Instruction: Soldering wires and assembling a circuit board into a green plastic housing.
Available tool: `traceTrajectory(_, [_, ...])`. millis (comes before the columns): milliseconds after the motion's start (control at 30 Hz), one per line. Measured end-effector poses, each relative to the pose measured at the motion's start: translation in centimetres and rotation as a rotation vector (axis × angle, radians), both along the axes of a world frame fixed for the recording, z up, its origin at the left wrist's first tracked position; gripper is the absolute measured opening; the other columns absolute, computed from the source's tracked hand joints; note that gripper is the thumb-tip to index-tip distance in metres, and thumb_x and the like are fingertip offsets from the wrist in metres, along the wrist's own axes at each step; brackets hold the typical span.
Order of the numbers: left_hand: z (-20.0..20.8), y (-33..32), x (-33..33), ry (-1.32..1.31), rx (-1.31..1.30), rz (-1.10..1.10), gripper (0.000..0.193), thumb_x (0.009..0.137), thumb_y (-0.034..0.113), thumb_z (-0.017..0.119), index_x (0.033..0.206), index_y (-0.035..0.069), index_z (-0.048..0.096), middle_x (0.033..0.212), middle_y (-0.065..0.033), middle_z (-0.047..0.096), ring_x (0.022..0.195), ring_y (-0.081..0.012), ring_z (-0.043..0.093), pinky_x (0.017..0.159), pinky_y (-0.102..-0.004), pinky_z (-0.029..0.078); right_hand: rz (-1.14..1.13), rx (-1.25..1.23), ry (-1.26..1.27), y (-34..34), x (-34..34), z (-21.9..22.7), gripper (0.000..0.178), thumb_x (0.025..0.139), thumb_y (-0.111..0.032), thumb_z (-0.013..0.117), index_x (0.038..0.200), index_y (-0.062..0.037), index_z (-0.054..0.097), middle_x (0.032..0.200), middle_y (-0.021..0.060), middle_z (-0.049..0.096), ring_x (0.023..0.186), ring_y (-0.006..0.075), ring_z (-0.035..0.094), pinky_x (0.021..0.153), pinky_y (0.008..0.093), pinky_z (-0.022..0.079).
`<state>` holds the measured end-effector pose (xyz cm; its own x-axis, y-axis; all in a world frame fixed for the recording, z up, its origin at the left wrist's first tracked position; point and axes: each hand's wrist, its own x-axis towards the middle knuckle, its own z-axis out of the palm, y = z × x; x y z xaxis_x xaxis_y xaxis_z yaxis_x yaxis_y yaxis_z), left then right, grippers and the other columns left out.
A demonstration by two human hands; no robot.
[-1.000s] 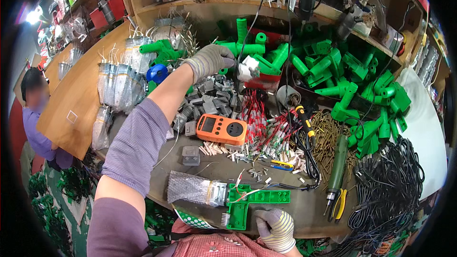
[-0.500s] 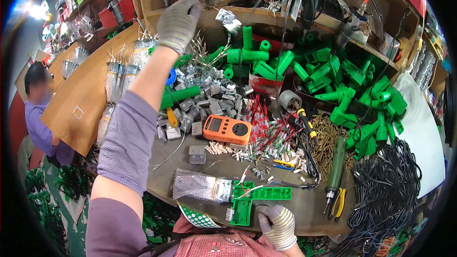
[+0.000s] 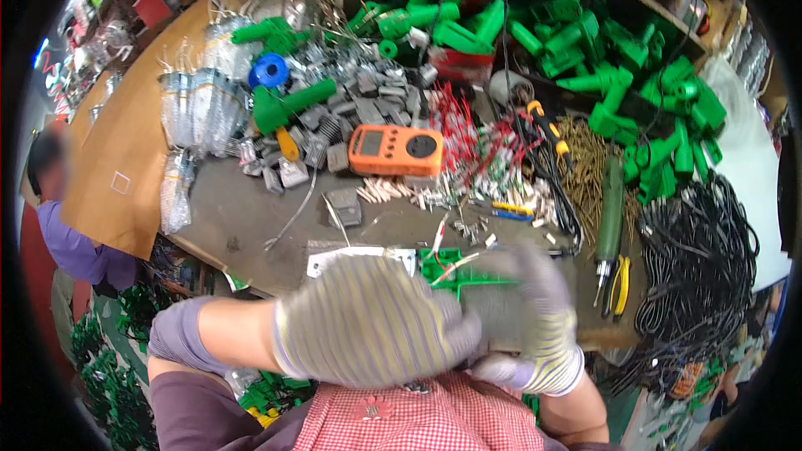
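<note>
Head view: my left hand (image 3: 376,319) and right hand (image 3: 547,338) are hovering over the cluttered workbench (image 3: 221,215).
Blur is hiding my fingers' pose; green parts (image 3: 576,33) are crowding the back.

We see an open, bright green moulded-plastic housing (image 3: 428,267) lying flat on the dark workbench (image 3: 225,221), its ribbed hollow facing up, its lower portion hidden from us and its right end too blurred to read. Across its hollow we make out thin red and white wires (image 3: 438,239), loosely bent, some rising past its upper edge. Just beside its left end, we find a flat, silvery-white, strip-like piece (image 3: 361,257), lying lengthwise, its lower side partly covered.
</note>
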<state>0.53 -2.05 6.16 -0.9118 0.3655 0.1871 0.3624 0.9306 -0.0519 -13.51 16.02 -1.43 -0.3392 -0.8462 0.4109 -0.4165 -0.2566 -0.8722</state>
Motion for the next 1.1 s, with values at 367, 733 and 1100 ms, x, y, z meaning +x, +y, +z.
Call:
traceTrajectory(367, [-5.3,-1.6,3.3,-0.322,0.095,0.174,0.016,0.077,0.026,0.066,0.092,0.019,0.064,0.077,-0.0005,0.067,0.065,-0.0220,0.066,0.050,-0.0381,0.049,0.076,0.649,0.362,3.5,-0.4,-1.0,0.022,0.092,-0.018,0.062,0.112,-0.0123,0.071,0.090,0.0118,0.073,0.081,0.0304,0.071,0.070,0.0388,0.056])
traceTrajectory(733, [-6.8,-1.8,2.5,-0.239,0.165,0.252,0.029,0.076,0.022,0.073,0.102,0.011,0.067,0.085,-0.0037,0.069,0.067,-0.0236,0.067,0.053,-0.0379,0.050,-0.158,0.413,0.749,5.0,0.6,-3.5,0.028,0.078,-0.017,0.070,0.105,-0.0227,0.075,0.063,-0.0015,0.048,0.051,0.0226,0.052,0.044,0.0387,0.041])
traceTrajectory(1100, [-11.6,0.0,1.7,-0.254,0.379,0.196,0.063,0.072,0.048,0.080,0.118,0.010,0.062,0.131,-0.0068,0.063,0.078,-0.0259,0.070,0.064,-0.0369,0.054,-0.504,0.403,0.427,6.2,-2.8,-1.3,0.010,0.076,-0.010,0.074,0.085,-0.0150,0.077,0.068,0.0069,0.066,0.054,0.0256,0.058,0.053,0.0359,0.045])
